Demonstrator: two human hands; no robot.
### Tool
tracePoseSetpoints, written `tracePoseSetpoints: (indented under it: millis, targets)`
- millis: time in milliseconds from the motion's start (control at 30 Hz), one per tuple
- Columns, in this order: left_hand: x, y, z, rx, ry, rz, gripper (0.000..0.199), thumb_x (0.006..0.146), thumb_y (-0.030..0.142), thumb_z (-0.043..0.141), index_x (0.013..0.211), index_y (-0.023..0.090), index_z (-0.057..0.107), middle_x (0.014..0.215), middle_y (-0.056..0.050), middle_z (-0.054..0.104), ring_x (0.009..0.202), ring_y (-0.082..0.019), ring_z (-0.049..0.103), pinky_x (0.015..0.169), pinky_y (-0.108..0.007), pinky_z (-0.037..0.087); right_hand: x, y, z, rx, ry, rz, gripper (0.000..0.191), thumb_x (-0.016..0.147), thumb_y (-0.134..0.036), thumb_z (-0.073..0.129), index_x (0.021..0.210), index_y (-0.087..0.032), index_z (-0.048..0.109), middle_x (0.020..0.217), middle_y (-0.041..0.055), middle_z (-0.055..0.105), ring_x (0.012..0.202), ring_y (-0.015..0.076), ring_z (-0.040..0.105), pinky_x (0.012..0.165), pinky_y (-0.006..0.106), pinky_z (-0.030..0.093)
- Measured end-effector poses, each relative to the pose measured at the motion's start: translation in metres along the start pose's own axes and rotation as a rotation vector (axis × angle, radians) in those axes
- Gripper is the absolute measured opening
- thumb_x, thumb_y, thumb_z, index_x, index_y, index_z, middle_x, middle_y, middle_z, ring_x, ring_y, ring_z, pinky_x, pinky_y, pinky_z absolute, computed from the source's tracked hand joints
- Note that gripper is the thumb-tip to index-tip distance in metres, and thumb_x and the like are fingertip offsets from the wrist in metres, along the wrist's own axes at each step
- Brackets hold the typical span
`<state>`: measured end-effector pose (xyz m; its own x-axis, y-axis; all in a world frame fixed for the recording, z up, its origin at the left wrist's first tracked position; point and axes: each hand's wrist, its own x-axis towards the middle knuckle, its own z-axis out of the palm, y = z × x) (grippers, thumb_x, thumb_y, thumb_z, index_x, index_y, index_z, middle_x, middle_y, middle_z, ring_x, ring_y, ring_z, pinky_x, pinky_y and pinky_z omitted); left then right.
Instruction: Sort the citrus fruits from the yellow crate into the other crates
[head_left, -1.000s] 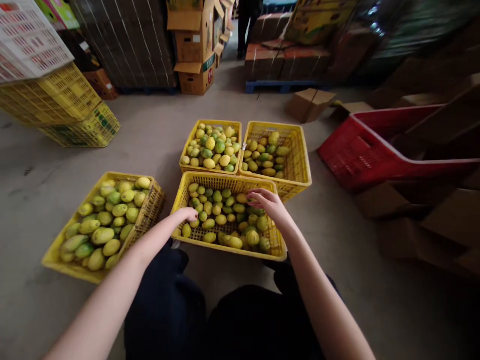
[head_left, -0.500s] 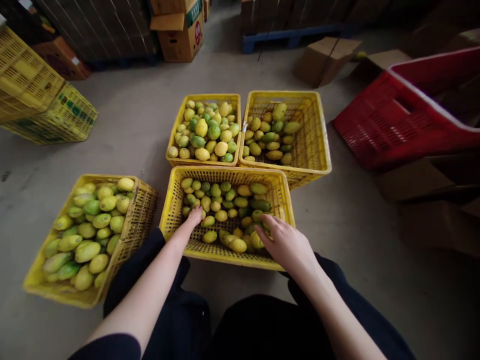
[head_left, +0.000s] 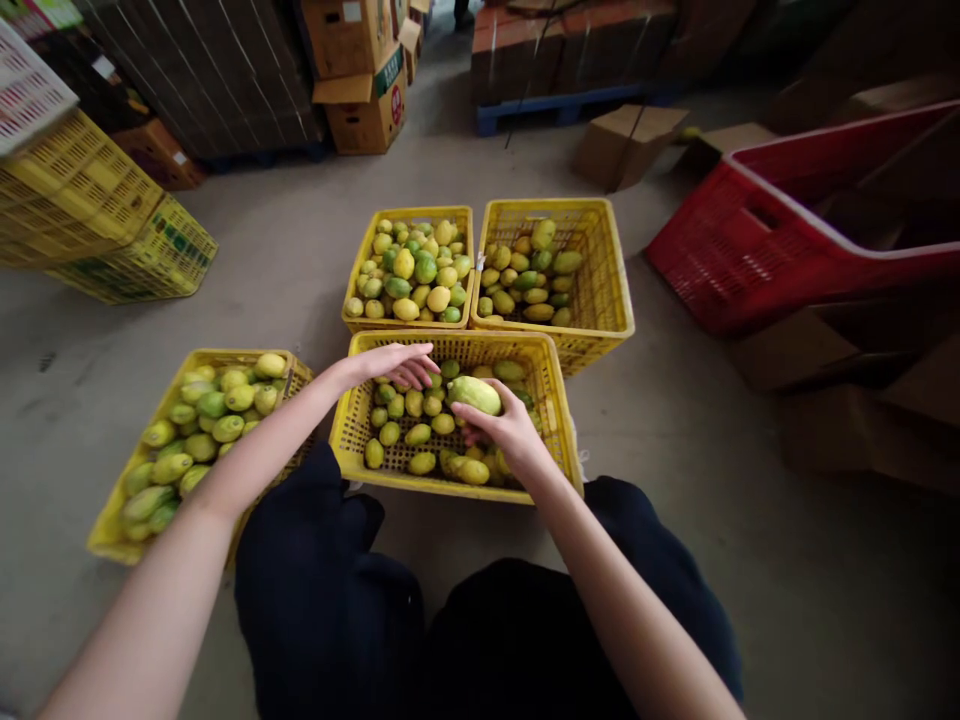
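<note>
My right hand [head_left: 504, 425] is wrapped round a large yellow-green lemon [head_left: 475, 396], held up over the near yellow crate [head_left: 457, 487]. To its left, my left hand [head_left: 401, 364] hovers above the same crate, fingers stretched out and nothing in them. Loose lemons [head_left: 418, 435] in yellow and green lie across the crate's slatted bottom, with bare floor of the crate showing between some of them. Part of the fruit is hidden beneath my hands.
Behind stand a full lemon crate [head_left: 351, 290] and a partly filled one [head_left: 619, 290]. Another heaped crate [head_left: 112, 530] is at my left. A red crate [head_left: 720, 240] and cardboard boxes [head_left: 628, 145] are on the right; stacked yellow crates [head_left: 82, 190] rise at far left.
My right hand has picked up a large lemon and moved left and up with it. My left hand has risen from among the lemons and opened. The view has shifted slightly.
</note>
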<state>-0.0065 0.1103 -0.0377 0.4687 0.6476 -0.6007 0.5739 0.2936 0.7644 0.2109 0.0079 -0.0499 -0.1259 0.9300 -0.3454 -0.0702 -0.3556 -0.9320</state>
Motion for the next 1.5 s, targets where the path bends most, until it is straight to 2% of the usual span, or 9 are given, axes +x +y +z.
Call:
tracePoseSetpoints:
  millis: [100, 200, 300, 533, 733, 867, 1167, 1333, 1500]
  targets:
    - [0.014, -0.04, 0.011, 0.359, 0.271, -0.097, 0.048, 0.09, 0.05, 0.04, 0.109, 0.014, 0.066, 0.107, -0.01, 0.069, 0.092, -0.021, 0.064, 0.084, -0.03, 0.046, -0.004, -0.003, 0.002, 0.109, 0.057, 0.04, 0.056, 0.055, -0.043, 0.083, 0.097, -0.022, 0.054, 0.059, -0.0063, 0.057, 0.043, 0.0096, 0.049, 0.043, 0.024, 0.046]
    - [0.043, -0.09, 0.036, 0.487, 0.306, -0.168, 0.037, 0.075, 0.033, 0.067, 0.103, 0.009, 0.066, 0.111, -0.016, 0.066, 0.107, -0.031, 0.057, 0.096, -0.04, 0.038, -0.007, -0.006, -0.002, 0.126, 0.119, 0.041, 0.055, 0.054, -0.041, 0.085, 0.095, -0.021, 0.054, 0.058, -0.0064, 0.057, 0.044, 0.0098, 0.049, 0.042, 0.023, 0.045]
    - [0.076, -0.126, 0.061, 0.549, 0.342, -0.195, 0.053, 0.07, 0.021, 0.071, 0.12, 0.012, 0.057, 0.134, -0.018, 0.052, 0.124, -0.037, 0.044, 0.104, -0.049, 0.029, -0.01, -0.013, -0.011, 0.128, 0.178, 0.035, 0.055, 0.053, -0.04, 0.085, 0.095, -0.02, 0.056, 0.065, -0.0048, 0.06, 0.047, 0.0093, 0.05, 0.044, 0.023, 0.046]
    - [0.145, -0.164, 0.079, 0.491, 0.37, -0.18, 0.034, 0.085, 0.015, 0.051, 0.118, 0.022, 0.059, 0.14, -0.013, 0.047, 0.134, -0.035, 0.033, 0.111, -0.053, 0.017, -0.011, -0.016, -0.04, 0.042, 0.303, 0.082, 0.057, 0.054, -0.044, 0.084, 0.099, -0.021, 0.059, 0.068, -0.0036, 0.061, 0.05, 0.0104, 0.051, 0.051, 0.025, 0.047]
    - [0.155, -0.183, 0.072, 0.289, 0.372, -0.139, 0.022, 0.078, 0.022, 0.063, 0.099, 0.021, 0.062, 0.137, -0.014, 0.046, 0.136, -0.035, 0.028, 0.111, -0.046, 0.02, -0.011, -0.004, -0.057, 0.049, 0.367, 0.132, 0.057, 0.054, -0.047, 0.084, 0.099, -0.021, 0.061, 0.067, -0.0012, 0.061, 0.052, 0.0132, 0.052, 0.049, 0.026, 0.046]
    - [0.129, -0.175, 0.072, 0.123, 0.347, -0.127, 0.03, 0.06, 0.026, 0.078, 0.084, 0.021, 0.062, 0.117, -0.012, 0.057, 0.128, -0.034, 0.04, 0.104, -0.038, 0.033, -0.015, -0.012, -0.055, 0.137, 0.313, 0.123, 0.052, 0.056, -0.044, 0.084, 0.097, -0.021, 0.061, 0.065, -0.0022, 0.059, 0.05, 0.0114, 0.05, 0.048, 0.024, 0.045]
    - [0.043, -0.102, 0.051, -0.309, 0.236, -0.245, 0.028, 0.071, 0.042, 0.068, 0.08, 0.016, 0.063, 0.075, -0.006, 0.065, 0.085, -0.023, 0.061, 0.073, -0.03, 0.046, -0.02, -0.035, -0.041, 0.188, 0.188, 0.022, 0.05, 0.055, -0.046, 0.083, 0.094, -0.019, 0.066, 0.077, 0.0012, 0.065, 0.062, 0.0143, 0.057, 0.05, 0.023, 0.046]
    - [-0.018, -0.036, 0.041, -0.823, 0.213, 0.018, 0.058, 0.078, 0.069, 0.045, 0.093, 0.016, 0.064, 0.085, -0.01, 0.068, 0.081, -0.022, 0.063, 0.075, -0.035, 0.049, -0.02, -0.035, -0.032, 0.211, 0.061, 0.035, 0.045, 0.064, -0.054, 0.074, 0.089, -0.016, 0.071, 0.08, 0.0048, 0.067, 0.067, 0.0156, 0.057, 0.044, 0.02, 0.039]
    - [-0.079, 0.008, 0.065, -1.15, 0.278, 0.243, 0.064, 0.076, 0.074, 0.042, 0.093, 0.016, 0.062, 0.088, -0.011, 0.067, 0.09, -0.024, 0.063, 0.081, -0.038, 0.051, -0.021, -0.026, -0.017, 0.248, -0.014, 0.0, 0.04, 0.069, -0.054, 0.067, 0.09, -0.02, 0.067, 0.082, 0.0023, 0.067, 0.068, 0.0166, 0.059, 0.045, 0.021, 0.04]
